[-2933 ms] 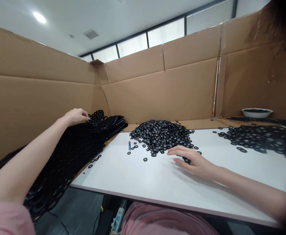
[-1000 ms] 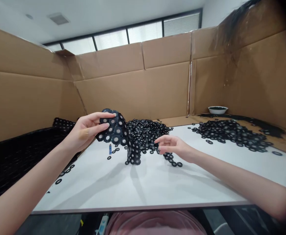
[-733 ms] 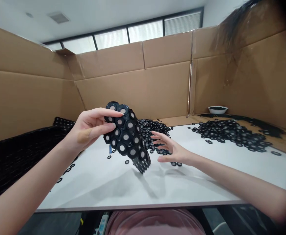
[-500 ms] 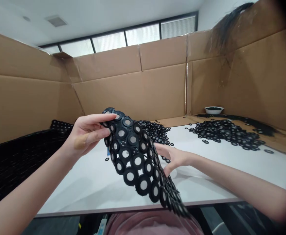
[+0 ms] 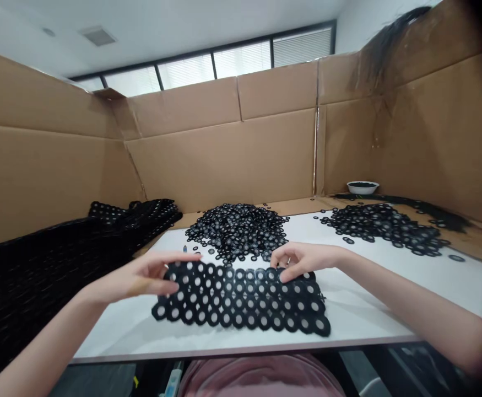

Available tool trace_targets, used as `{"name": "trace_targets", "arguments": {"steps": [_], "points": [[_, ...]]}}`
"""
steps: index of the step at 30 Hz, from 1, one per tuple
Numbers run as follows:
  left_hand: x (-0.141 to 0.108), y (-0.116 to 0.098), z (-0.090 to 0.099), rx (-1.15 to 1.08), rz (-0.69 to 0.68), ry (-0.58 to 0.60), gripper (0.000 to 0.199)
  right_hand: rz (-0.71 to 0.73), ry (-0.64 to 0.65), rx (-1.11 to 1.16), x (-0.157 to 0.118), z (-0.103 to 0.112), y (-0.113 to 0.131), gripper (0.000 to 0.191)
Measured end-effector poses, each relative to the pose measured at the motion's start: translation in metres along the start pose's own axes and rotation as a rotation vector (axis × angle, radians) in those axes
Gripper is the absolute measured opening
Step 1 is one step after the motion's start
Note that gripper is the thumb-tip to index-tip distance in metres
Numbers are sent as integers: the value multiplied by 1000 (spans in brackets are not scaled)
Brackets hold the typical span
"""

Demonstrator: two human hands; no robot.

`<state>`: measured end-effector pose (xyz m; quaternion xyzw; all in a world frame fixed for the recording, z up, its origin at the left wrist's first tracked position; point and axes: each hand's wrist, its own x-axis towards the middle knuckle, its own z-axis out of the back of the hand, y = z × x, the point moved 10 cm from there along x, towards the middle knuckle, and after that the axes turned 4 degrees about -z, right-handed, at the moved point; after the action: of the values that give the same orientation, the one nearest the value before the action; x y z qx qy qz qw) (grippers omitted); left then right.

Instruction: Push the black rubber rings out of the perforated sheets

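A sheet of joined black rings with pale centres [image 5: 241,303] lies low over the front of the white table [image 5: 117,333], spread wide with its rows running left to right. At its upper left corner, my left hand [image 5: 152,275] grips the edge between thumb and fingers. My right hand [image 5: 302,262] pinches the top edge towards the right, thumb in front and fingertips partly hidden behind. Just past the sheet rises a heap of loose black rings [image 5: 241,226].
A second, flatter pile of rings [image 5: 383,226] spreads at the right. Dark folded ring sheets [image 5: 50,264] fill the left side. A white bowl [image 5: 362,188] with dark contents stands at the back right. Cardboard walls [image 5: 224,149] enclose the table.
The ring sheet has come down from a raised, twisted hang to a broad spread near the tabletop. My left hand has lowered; my right hand now pinches the top edge.
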<state>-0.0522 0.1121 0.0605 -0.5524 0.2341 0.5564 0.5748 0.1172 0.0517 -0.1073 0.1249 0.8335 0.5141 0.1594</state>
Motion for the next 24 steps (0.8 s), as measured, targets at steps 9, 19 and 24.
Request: {"name": "trace_targets", "arguments": {"steps": [9,19,24], "points": [[16,34,-50,-13,209,237,50,-161,44,-241,-5,-3,-20,54],[27,57,-53,-25,178,176,41,-242,-106,-315,1,13,-40,43],[43,62,-36,113,99,47,38,-172,-280,-301,8,35,-48,35]]}}
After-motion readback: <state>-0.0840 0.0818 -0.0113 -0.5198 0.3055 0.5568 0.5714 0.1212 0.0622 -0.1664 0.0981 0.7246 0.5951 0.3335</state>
